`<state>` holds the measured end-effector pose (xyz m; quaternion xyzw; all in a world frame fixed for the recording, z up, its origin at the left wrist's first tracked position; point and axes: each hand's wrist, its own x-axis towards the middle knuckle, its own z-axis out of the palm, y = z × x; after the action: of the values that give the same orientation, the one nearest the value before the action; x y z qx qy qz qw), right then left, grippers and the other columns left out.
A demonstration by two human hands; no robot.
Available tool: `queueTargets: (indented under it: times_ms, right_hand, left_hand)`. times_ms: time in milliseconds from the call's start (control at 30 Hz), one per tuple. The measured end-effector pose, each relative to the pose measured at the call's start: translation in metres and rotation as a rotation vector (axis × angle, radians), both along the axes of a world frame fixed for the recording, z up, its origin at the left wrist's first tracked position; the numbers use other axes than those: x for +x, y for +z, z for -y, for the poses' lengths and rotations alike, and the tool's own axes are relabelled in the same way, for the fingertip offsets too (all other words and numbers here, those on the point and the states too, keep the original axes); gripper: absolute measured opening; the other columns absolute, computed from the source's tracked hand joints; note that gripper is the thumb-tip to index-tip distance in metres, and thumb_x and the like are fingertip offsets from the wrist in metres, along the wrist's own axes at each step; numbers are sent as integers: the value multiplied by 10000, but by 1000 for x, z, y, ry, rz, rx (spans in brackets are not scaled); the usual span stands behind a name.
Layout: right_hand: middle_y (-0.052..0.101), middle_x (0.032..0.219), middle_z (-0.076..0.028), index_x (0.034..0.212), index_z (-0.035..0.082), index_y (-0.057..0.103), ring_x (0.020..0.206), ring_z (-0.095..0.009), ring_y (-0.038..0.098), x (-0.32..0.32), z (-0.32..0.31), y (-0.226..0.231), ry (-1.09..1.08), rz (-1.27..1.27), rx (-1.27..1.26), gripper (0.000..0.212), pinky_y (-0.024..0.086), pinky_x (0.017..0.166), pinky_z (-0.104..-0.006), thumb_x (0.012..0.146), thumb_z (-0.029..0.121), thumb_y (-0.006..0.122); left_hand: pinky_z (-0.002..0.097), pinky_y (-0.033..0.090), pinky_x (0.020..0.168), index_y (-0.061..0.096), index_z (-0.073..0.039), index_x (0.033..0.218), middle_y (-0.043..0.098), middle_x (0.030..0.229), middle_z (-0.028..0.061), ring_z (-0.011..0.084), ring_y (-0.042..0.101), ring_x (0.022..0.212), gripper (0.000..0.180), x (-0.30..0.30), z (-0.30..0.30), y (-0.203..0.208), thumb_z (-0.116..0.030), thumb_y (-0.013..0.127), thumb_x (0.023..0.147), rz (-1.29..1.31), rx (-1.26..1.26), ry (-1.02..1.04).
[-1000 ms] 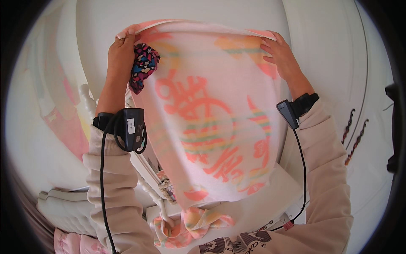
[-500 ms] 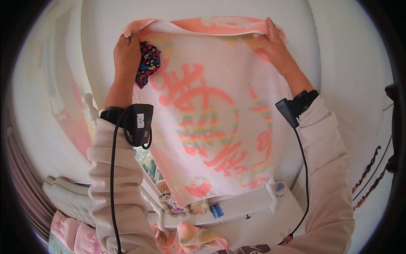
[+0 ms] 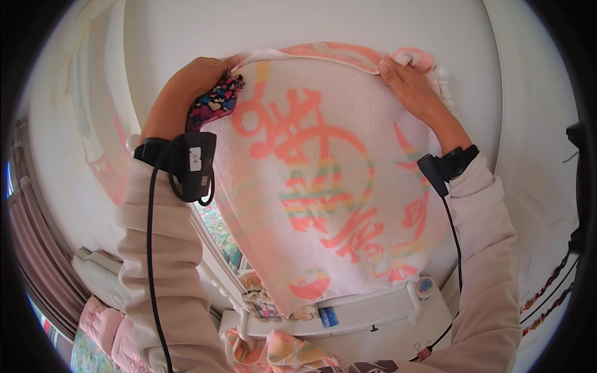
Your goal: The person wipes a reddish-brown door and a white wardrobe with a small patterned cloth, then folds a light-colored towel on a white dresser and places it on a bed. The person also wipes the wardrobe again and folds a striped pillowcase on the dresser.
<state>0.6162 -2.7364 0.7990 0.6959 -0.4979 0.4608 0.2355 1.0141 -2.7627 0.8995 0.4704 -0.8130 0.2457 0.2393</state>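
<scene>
A large white towel [image 3: 249, 186] with pink, yellow and green printing hangs spread out in front of me. Its pink top edge folds over between my two raised hands. My left hand [image 3: 194, 79] is closed at the upper left corner of the towel, the fingertips partly hidden behind the fabric. Beneath that hand hangs a small dark cloth [image 3: 214, 102] with a multicoloured pattern; how it is held is hard to see. At the upper right, my right hand [image 3: 407, 87] pinches the towel's edge, with a bunched pink corner beyond the fingers.
Below the towel stands a white dresser [image 3: 360, 329] with a round container [image 3: 425, 288] on its right. A crumpled pink-and-yellow cloth [image 3: 292, 351] lies near me. Pink cushions [image 3: 102, 323] and a curtain [image 3: 40, 248] are at left. Black cables run along both sleeves.
My left hand has turned inward and moved slightly down and right with the towel corner. The towel's top edge is lower, and the whole towel sits further right in view.
</scene>
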Motion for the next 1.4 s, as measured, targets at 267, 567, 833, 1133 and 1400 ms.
queueTargets:
  times_ms: [267, 567, 833, 1133, 1400]
  right_hand:
    - [689, 1076, -206, 1085, 0, 692, 1007, -367, 632, -7, -2, 4, -48, 47, 372, 797, 468, 907, -402, 999, 661, 254]
    - [710, 899, -146, 1153, 38, 667, 871, -292, 670, 22, -7, 19, -373, -199, 231, 680, 516, 726, -466, 998, 625, 361]
    - [651, 674, -42, 1231, 116, 620, 753, -236, 656, 44, -9, 17, -456, -157, -223, 497, 466, 631, -372, 981, 528, 498]
    - [601, 964, -92, 1139, 144, 685, 920, -272, 622, 95, -13, 17, -10, -155, -562, 300, 544, 718, -409, 898, 320, 653]
    - [659, 862, -132, 880, 76, 683, 890, -306, 661, 104, -5, 45, -326, -188, -291, 97, 536, 646, -413, 853, 140, 616]
  left_hand:
    - [370, 447, 957, 701, -2, 1159, 687, 1124, 191, 281, 617, 1013, 858, -14, -11, 4, -764, 390, 917, -340, 449, 257]
    - [353, 454, 941, 714, 9, 1122, 695, 1052, 184, 255, 615, 954, 913, -18, -12, 4, -810, 393, 880, -315, 467, 154]
    - [385, 447, 957, 720, 3, 1120, 696, 1064, 208, 295, 631, 966, 908, -20, -26, 7, -802, 369, 888, -282, 416, 162]
    - [396, 447, 950, 735, 6, 1071, 700, 1034, 223, 314, 635, 946, 895, -21, -26, 6, -787, 356, 900, -251, 368, 172]
    - [402, 441, 945, 714, 58, 1019, 695, 985, 245, 346, 627, 917, 898, -18, -21, 3, -761, 360, 912, -242, 316, 150]
